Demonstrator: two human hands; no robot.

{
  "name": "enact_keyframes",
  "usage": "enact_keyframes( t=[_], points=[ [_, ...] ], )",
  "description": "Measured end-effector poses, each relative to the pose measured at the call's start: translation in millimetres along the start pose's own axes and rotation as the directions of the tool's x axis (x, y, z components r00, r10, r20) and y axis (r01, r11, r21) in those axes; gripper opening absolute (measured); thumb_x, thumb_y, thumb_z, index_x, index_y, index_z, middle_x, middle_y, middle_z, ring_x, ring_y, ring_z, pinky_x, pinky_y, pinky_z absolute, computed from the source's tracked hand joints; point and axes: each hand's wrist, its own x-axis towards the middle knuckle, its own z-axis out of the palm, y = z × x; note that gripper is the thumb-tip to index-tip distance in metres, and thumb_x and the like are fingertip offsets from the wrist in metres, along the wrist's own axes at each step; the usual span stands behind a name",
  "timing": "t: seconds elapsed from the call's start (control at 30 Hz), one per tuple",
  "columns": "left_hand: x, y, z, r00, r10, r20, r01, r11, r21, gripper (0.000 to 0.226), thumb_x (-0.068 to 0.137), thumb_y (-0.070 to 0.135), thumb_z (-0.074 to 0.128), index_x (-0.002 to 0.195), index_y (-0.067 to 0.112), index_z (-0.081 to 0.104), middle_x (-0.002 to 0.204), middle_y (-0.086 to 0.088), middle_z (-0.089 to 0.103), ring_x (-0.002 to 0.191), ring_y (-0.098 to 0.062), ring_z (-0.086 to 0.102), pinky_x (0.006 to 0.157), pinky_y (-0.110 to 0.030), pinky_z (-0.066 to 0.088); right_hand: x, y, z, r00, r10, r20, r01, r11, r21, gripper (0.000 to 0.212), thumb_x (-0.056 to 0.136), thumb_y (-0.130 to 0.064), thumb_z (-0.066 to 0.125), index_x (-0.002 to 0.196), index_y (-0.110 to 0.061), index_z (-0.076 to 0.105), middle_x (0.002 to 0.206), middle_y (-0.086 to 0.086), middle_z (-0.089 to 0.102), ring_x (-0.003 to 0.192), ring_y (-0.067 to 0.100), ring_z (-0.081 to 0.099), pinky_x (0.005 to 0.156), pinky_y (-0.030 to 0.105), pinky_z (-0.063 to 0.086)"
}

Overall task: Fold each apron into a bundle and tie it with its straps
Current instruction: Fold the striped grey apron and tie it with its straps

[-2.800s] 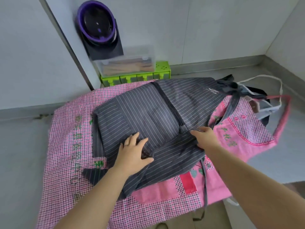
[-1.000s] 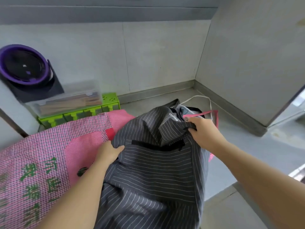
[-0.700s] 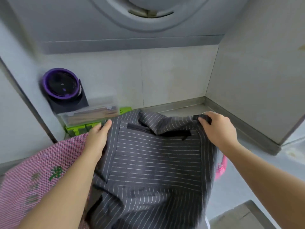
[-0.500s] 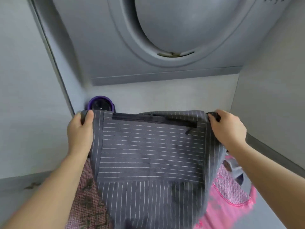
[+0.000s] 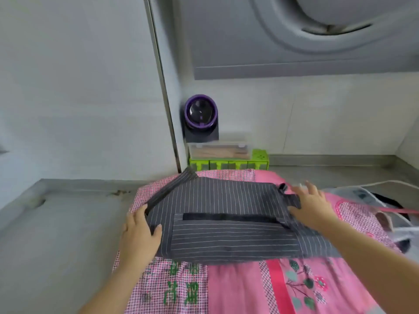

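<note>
The striped apron (image 5: 226,225) lies half-folded on the pink aprons (image 5: 238,288); left hand (image 5: 138,236) pinches its left edge; right hand (image 5: 314,207), blurred, seems open over its right end; bundling and tying remain.

Both forearms bare, coming in from below and angled slightly inward. Left hand (image 5: 138,234): back up, fingers pointing away from the body, thumb laid over the top of the dark grey pinstriped fabric apron (image 5: 226,236), pinching its left edge. Right hand (image 5: 314,207): palm down, fingers straight and spread, motion-blurred, thumb at the apron's right end. Can't tell if the palm presses or hovers. Hands well apart, right reaching farther out than left.
</note>
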Motion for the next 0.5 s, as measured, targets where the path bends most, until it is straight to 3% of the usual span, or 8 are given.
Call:
enact_keyframes(
  t=[0.13,0.23,0.37,0.5],
  points=[
    [-6.6,-5.0,17.4,0.942,0.313,0.120,-0.330,0.929,0.169,0.053,0.089,0.033,0.062,0.138,0.023,0.046,0.141,-0.001,0.044,0.131,-0.024,0.041,0.111,-0.043,0.031,-15.0,-6.9,47.3,0.952,-0.238,0.194,0.241,0.970,0.005,0.059,0.089,-0.033,0.060,0.143,-0.027,0.037,0.153,0.000,0.024,0.139,0.024,0.025,0.114,0.040,0.026],
    [-3.9,0.3,30.0,0.859,0.439,0.264,-0.490,0.854,0.175,0.048,0.093,0.035,0.056,0.140,0.028,0.046,0.144,0.006,0.041,0.136,-0.018,0.035,0.117,-0.042,0.020,-16.2,-7.3,66.4,0.931,-0.252,0.266,0.264,0.965,-0.009,0.061,0.090,-0.032,0.059,0.145,-0.026,0.033,0.152,-0.001,0.025,0.139,0.023,0.027,0.113,0.037,0.028],
    [13.2,8.5,47.3,0.806,0.444,0.392,-0.543,0.818,0.191,0.054,0.097,0.038,0.049,0.147,0.030,0.031,0.150,0.010,0.030,0.138,-0.014,0.029,0.116,-0.035,0.022,-10.9,-4.7,82.6,0.927,-0.235,0.293,0.257,0.965,-0.041,0.063,0.091,-0.031,0.058,0.147,-0.025,0.028,0.150,-0.001,0.027,0.137,0.022,0.030,0.111,0.037,0.032],
    [26.3,8.5,63.7,0.805,0.384,0.452,-0.535,0.800,0.272,0.052,0.097,0.040,0.049,0.145,0.031,0.032,0.141,0.008,0.039,0.129,-0.017,0.038,0.108,-0.033,0.032,-5.1,-3.3,98.1,0.944,-0.191,0.271,0.230,0.966,-0.120,0.055,0.093,-0.029,0.055,0.143,-0.024,0.033,0.143,0.001,0.036,0.132,0.023,0.036,0.107,0.038,0.034]
  ],
)
